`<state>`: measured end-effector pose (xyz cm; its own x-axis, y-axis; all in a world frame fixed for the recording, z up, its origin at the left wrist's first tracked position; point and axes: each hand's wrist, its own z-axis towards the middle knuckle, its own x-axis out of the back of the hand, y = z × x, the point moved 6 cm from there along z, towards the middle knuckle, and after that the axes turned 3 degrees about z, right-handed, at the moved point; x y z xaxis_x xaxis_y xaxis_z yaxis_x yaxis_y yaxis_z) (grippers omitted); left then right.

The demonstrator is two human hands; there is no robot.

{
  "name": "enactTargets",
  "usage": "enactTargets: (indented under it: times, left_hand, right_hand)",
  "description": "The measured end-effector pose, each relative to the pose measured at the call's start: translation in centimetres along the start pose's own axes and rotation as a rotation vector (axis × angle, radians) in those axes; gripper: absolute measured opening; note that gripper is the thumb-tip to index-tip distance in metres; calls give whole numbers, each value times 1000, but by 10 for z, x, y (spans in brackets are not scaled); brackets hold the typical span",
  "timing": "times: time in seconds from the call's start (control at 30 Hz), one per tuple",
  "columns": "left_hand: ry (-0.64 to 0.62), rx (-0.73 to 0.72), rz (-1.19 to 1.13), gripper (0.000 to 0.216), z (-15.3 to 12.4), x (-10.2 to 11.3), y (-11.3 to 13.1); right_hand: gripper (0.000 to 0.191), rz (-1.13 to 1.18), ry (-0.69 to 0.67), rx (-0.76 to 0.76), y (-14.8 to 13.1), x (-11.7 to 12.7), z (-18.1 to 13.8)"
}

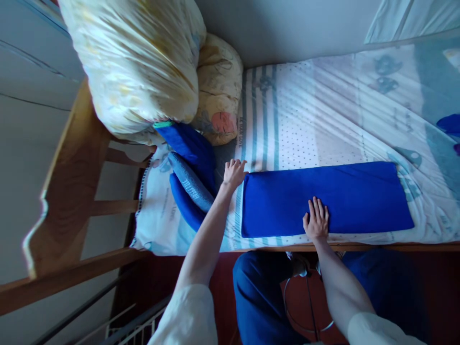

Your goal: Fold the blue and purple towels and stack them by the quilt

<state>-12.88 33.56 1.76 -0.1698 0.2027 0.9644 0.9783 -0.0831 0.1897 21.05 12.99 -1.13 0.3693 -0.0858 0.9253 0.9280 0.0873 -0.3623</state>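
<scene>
From where I stand, the bed takes up most of the room, spread with a pale patterned sheet [294, 115] of stripes, dots and lettering. A big cream bundle [143, 62] is heaped at the left end, by the wooden end board [68, 172]. Along the bed's near edge lies an oblong blue cloth [362, 196], flat on the sheet, its long side running left to right. A smaller cream bundle [219, 67] sits against the big one, and below them a rumpled blue piece [192, 148] lies with a grey-blue padded piece [190, 184] bearing white letters. The person's right hand [316, 219] is palm down on the cloth, near its front edge, fingers a little apart and thumb out to the side. The left hand [234, 173] is at the cloth's far left corner, fingers bent; I can't tell whether they pinch it.
</scene>
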Motion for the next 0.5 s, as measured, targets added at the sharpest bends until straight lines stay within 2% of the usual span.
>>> enactTargets:
  times: [0.03,0.1,0.2,0.23,0.27,0.33,0.4,0.5]
  left_hand:
    - [81,9,-16,46,-10,1,19]
    - [176,-44,-84,50,-34,-9,73]
    - [169,-331,-194,54,-69,-41,165]
    - [163,-389,-218,55,-78,-51,185]
    - [163,-394,-230,57,-83,-61,194]
    - [172,-296,-225,59,-85,-73,182]
    - [174,-170,-201,60,-82,-77,144]
    - [211,-18,-184,62,-73,-70,77]
  right_hand:
    - [57,0,-1,-1,0,1,0]
    - [57,2,-2,-4,-1,1,0]
    - [58,0,1,-8,0,0,0]
    - [59,0,3,-8,0,-1,0]
    - [60,-1,5,-7,0,-1,-1]
    - [61,-1,6,-8,1,-3,-1]
    - [62,1,-2,-12,2,-4,-2]
    - [62,5,-17,-17,2,-5,-2]
